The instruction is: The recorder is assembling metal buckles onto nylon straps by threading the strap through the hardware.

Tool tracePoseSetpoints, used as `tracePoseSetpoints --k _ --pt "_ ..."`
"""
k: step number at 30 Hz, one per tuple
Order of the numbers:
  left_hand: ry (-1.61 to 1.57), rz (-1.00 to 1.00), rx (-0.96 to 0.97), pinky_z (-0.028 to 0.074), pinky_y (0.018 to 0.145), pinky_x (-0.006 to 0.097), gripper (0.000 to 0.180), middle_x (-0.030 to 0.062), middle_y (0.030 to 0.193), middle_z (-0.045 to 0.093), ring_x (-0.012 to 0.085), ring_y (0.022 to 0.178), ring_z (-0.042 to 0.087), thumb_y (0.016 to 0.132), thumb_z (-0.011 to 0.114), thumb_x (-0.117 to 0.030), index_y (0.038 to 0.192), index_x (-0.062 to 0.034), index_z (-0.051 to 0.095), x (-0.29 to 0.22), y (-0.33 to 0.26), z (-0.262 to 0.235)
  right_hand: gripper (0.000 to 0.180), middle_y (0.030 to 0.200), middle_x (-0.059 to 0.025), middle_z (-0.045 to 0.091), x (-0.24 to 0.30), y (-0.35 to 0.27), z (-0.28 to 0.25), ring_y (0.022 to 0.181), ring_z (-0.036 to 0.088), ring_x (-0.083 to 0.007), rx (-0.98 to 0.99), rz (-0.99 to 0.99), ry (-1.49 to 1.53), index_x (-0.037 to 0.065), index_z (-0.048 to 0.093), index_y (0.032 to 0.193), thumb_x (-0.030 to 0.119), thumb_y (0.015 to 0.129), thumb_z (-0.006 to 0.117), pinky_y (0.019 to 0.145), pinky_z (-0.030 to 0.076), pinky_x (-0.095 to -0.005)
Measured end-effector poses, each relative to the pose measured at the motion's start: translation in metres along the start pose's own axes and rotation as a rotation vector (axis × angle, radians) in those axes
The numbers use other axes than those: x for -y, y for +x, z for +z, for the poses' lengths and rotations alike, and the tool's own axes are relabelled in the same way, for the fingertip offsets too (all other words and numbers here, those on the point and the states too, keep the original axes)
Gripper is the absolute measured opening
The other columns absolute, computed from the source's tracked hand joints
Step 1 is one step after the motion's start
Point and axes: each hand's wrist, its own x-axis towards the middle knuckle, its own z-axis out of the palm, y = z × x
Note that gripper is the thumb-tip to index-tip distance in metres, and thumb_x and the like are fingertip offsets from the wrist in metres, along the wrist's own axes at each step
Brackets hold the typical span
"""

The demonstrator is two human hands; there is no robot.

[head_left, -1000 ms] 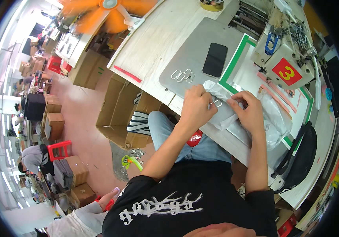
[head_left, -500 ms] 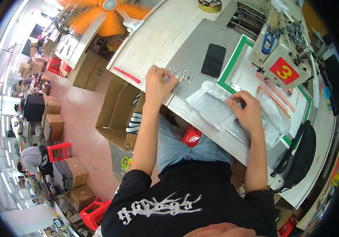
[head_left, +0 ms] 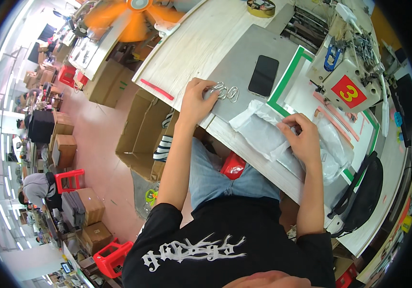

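Observation:
My left hand (head_left: 197,102) is at the table's near edge, thumb and forefinger closed on the near end of a small cluster of silver metal rings (head_left: 229,92). The rings lie on the grey metal plate (head_left: 237,60). My right hand (head_left: 303,138) is over a crumpled white plastic bag (head_left: 258,128), its fingers curled and the thumb and forefinger pinching at the bag's right side. What lies inside the bag cannot be made out. A clear plastic bag (head_left: 335,151) sits just right of that hand. Beyond the bags lies a black phone (head_left: 263,75).
A sewing machine (head_left: 343,89) stands at the right, over a green-bordered white board (head_left: 287,79) with pink strips (head_left: 335,122). A black pouch (head_left: 362,197) lies at the right edge. An orange fan (head_left: 136,24) spins at the far left. Below the table edge is an open cardboard box (head_left: 136,132).
My left hand has shifted slightly right and its fingers now close around the rings' near end. My right hand stays at the white bag. The whole view has tilted a little.

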Motion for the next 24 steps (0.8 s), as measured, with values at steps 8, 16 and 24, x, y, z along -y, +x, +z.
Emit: tracePoseSetpoints --k 8,16,24 --pt "0.200 0.054 0.100 0.057 0.089 0.041 0.014 0.0151 0.106 0.068 0.0324 0.105 0.067 0.090 0.079 -0.011 0.100 -0.0028 0.077 0.014 0.022 0.013 0.023 0.094 -0.0103 0.073 -0.002 0.000 0.000 0.086 0.072 -0.0222 -0.001 -0.002 0.009 0.002 0.076 0.100 0.020 0.091 0.088 0.077 0.056 -0.0344" --pt "0.057 0.019 0.151 0.056 0.088 0.042 0.017 0.0131 0.104 0.068 0.0303 0.103 0.067 0.091 0.080 -0.014 0.104 -0.0042 0.079 0.002 0.044 0.022 0.023 0.093 -0.0098 0.073 -0.001 -0.003 -0.001 0.086 0.072 -0.0223 -0.010 0.010 -0.003 0.003 0.076 0.099 0.021 0.090 0.088 0.076 0.056 -0.0349" --pt "0.189 -0.044 0.281 0.057 0.084 0.044 0.017 0.0149 0.095 0.071 0.0320 0.092 0.070 0.088 0.075 -0.016 0.102 -0.0070 0.080 0.008 0.052 -0.002 0.023 0.089 -0.0100 0.071 0.000 0.007 0.014 0.079 0.067 -0.0231 0.011 -0.032 0.004 0.002 0.076 0.099 0.020 0.090 0.088 0.073 0.053 -0.0358"
